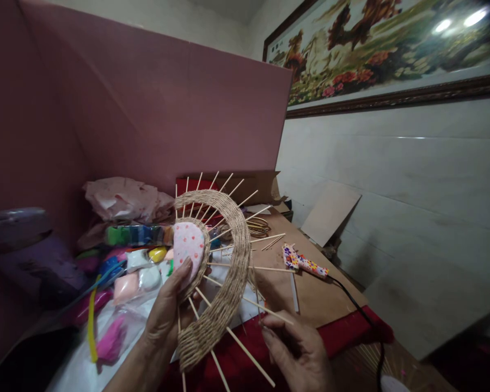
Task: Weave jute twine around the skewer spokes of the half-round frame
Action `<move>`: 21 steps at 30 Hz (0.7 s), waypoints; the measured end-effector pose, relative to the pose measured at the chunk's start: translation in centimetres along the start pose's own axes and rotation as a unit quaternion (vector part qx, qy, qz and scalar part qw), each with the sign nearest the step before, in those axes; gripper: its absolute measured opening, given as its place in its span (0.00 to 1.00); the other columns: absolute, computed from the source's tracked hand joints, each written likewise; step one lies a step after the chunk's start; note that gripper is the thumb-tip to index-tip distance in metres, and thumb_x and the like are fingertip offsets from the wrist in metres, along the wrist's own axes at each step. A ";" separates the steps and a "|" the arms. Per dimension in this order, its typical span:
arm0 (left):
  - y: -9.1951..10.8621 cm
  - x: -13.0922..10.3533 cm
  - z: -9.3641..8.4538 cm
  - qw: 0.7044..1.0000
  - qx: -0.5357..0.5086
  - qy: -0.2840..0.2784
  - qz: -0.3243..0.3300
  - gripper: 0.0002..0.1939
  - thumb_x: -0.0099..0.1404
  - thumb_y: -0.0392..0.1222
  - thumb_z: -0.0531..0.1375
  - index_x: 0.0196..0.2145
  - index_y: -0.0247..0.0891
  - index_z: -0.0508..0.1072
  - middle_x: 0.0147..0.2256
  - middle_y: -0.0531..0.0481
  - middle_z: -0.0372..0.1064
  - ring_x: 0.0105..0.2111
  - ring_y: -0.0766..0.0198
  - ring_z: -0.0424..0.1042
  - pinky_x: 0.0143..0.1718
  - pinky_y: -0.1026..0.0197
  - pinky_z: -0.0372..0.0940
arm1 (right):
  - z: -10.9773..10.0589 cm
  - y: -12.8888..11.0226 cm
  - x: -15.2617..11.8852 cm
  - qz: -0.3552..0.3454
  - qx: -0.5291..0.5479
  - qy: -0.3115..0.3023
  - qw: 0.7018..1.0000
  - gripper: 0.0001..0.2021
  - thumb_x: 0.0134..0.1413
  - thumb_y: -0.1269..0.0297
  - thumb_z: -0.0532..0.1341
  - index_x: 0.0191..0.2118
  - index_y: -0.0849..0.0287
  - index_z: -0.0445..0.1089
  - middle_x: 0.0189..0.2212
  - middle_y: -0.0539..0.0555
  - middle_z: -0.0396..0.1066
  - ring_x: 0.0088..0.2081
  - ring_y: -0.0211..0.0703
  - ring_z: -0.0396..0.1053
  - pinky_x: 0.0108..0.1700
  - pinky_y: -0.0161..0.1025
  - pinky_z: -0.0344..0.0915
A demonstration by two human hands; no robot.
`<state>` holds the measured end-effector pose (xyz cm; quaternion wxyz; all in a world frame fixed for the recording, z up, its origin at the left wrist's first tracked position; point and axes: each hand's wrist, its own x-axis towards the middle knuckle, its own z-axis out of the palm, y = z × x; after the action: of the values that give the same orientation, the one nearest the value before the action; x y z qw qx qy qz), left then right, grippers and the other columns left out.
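Observation:
My left hand (169,305) grips a half-round woven piece by its inner part, thumb on the pink dotted fabric (189,245) at the centre. Pale thin sticks fan out from that centre. A broad arched band of twisted twine (239,239) is woven across them, and the stick ends poke out past it. Low on the right, my right hand (296,351) is closed in a pinch beside the lower sticks. A loose strand of twine (258,291) hangs from the band toward its fingertips; the exact grip is partly hidden.
A flower-patterned glue gun (306,262) lies right on the brown tabletop (324,299), its black cord (353,299) trailing over red cloth (343,329). Bagged coloured clay (126,288) crowds the left. Behind are crumpled pink fabric (126,198), wire coils (259,227) and a pink panel (179,103).

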<state>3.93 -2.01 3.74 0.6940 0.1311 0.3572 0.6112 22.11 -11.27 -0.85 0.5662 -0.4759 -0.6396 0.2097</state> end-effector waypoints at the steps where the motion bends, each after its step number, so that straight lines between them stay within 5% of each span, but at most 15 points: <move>1: 0.0 0.0 0.0 1.000 -0.001 0.001 -0.001 0.11 0.55 0.32 0.61 0.38 0.32 0.73 0.30 0.46 0.76 0.25 0.64 0.75 0.24 0.66 0.71 | 0.0 -0.1 0.1 0.005 0.008 -0.011 1.000 0.07 0.54 0.65 0.56 0.30 0.59 0.70 0.19 0.49 0.63 0.18 0.34 0.61 0.20 0.28 0.60; 21: 0.1 0.1 0.0 1.000 0.006 -0.005 0.002 0.10 0.56 0.32 0.59 0.38 0.31 0.74 0.30 0.45 0.76 0.25 0.63 0.75 0.24 0.65 0.72 | -0.1 0.1 -0.2 0.039 0.030 -0.055 0.997 0.08 0.56 0.65 0.54 0.29 0.59 0.67 0.19 0.48 0.57 0.20 0.35 0.58 0.22 0.31 0.60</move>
<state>3.90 -1.94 3.77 0.6937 0.1385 0.3572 0.6100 22.20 -11.43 -1.05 0.5352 -0.4712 -0.6443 0.2765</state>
